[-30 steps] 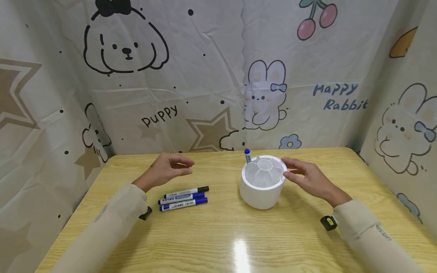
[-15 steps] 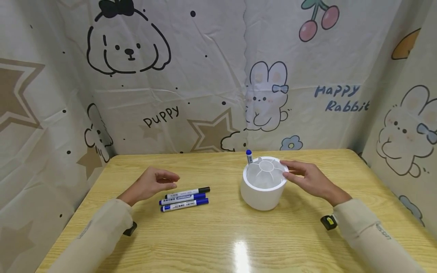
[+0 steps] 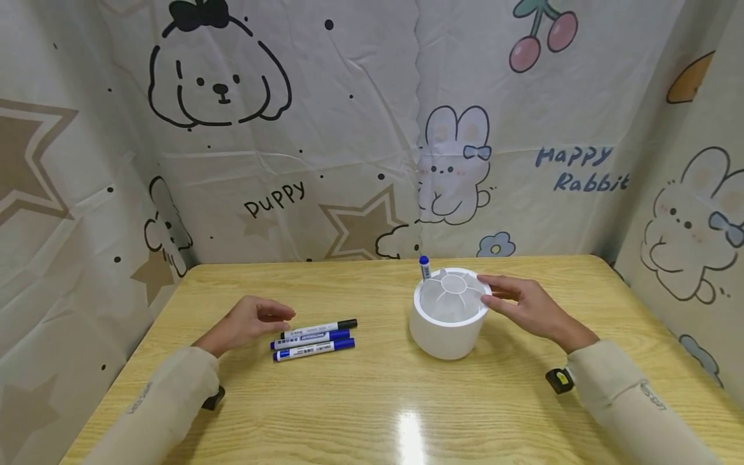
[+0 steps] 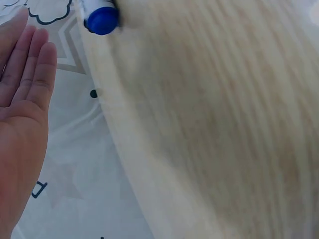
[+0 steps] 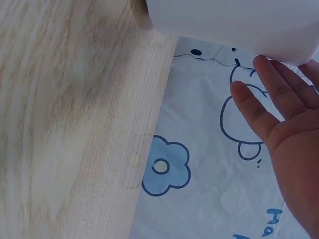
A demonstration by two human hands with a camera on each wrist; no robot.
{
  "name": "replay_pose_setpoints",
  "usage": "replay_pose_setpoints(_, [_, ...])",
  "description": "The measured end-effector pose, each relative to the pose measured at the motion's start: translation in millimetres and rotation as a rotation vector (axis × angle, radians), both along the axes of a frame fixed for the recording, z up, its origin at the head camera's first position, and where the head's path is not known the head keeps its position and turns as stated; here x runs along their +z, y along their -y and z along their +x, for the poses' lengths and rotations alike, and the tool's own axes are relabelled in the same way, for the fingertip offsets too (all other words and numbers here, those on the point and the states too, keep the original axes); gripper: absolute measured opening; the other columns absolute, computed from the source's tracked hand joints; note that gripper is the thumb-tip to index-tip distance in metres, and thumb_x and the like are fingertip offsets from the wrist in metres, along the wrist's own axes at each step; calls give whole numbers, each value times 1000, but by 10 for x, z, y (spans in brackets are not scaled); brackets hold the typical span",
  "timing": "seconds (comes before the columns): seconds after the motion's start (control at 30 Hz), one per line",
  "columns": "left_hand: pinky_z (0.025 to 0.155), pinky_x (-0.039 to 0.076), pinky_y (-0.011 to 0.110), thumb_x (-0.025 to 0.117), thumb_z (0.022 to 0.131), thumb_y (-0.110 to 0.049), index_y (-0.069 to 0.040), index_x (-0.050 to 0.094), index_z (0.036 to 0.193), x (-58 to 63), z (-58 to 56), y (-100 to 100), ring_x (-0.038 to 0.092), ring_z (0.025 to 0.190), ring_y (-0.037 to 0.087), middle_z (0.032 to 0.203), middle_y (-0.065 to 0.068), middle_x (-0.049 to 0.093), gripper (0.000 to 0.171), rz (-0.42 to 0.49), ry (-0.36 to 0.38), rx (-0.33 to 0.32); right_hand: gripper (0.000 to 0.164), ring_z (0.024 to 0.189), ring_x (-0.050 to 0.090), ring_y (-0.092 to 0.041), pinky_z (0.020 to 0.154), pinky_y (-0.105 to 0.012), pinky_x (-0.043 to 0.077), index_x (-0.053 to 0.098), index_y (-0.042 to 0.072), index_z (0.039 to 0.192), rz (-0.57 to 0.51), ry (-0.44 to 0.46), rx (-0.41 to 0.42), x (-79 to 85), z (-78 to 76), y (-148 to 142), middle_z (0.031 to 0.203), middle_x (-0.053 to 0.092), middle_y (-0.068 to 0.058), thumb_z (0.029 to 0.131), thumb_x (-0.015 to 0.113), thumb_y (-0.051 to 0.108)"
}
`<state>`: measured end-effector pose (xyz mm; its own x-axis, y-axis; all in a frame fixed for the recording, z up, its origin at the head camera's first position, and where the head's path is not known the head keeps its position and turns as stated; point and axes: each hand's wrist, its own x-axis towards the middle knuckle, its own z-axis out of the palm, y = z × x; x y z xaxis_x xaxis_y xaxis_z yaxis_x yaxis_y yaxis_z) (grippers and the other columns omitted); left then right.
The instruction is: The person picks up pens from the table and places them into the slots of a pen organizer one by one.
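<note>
Three whiteboard markers lie side by side on the table: a black-capped marker (image 3: 320,328) at the back, a blue-capped marker (image 3: 310,339) in the middle and another blue marker (image 3: 314,349) in front. My left hand (image 3: 244,323) hovers at their left ends, fingers relaxed, thumb by the black-capped one; whether they touch is unclear. In the left wrist view a blue marker end (image 4: 102,21) shows beyond the palm. A round white pen holder (image 3: 444,337) with a clear divided insert stands upright, one blue marker (image 3: 425,268) in it. My right hand (image 3: 526,305) rests fingertips and thumb against its right side.
The wood-grain table (image 3: 360,400) ends at the back against a printed curtain (image 3: 349,142), which also hangs along both sides. A wrist camera (image 3: 560,380) sits under the right cuff, another (image 3: 214,398) under the left.
My left hand has moved left and toward me, away from the middle of the table to the markers' left ends. The right hand and pen holder have stayed put.
</note>
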<state>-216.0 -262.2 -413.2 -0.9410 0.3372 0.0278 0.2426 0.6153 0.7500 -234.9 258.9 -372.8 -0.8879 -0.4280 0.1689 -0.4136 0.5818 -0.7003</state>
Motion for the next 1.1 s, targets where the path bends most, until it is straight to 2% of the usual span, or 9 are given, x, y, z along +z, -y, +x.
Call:
replay_pose_setpoints(0.33, [83, 58, 36, 73, 90, -1, 4, 73, 110, -136, -23, 27, 69, 98, 26, 107, 15, 73, 21, -1, 96, -10, 50, 119, 60, -41, 93, -48, 54, 54, -1, 142, 1, 7, -9, -4, 4, 16, 143, 52, -23, 99, 66, 21])
replay_pose_setpoints(0.63, [84, 57, 39, 73, 89, 1, 2, 75, 107, -210, -59, 18, 68, 97, 23, 103, 11, 74, 18, -41, 94, -27, 49, 118, 61, -41, 92, -47, 55, 54, -1, 141, -3, 4, -16, -9, 8, 6, 143, 52, -23, 99, 66, 21])
replay_pose_setpoints(0.87, [85, 57, 41, 73, 88, 2, 3, 74, 108, -206, -56, 12, 68, 98, 25, 104, 12, 73, 20, -38, 98, -26, 49, 117, 61, -41, 92, -47, 54, 54, -1, 141, -6, -5, -14, -9, 8, 8, 143, 53, -23, 99, 66, 20])
replay_pose_setpoints(1.1, [84, 57, 39, 73, 90, -3, -3, 75, 109, -132, -64, 18, 67, 97, 20, 105, 6, 73, 19, -65, 103, 11, 48, 116, 62, -41, 91, -48, 54, 55, -2, 140, -4, -16, -13, -11, 4, 8, 141, 53, -24, 98, 67, 19])
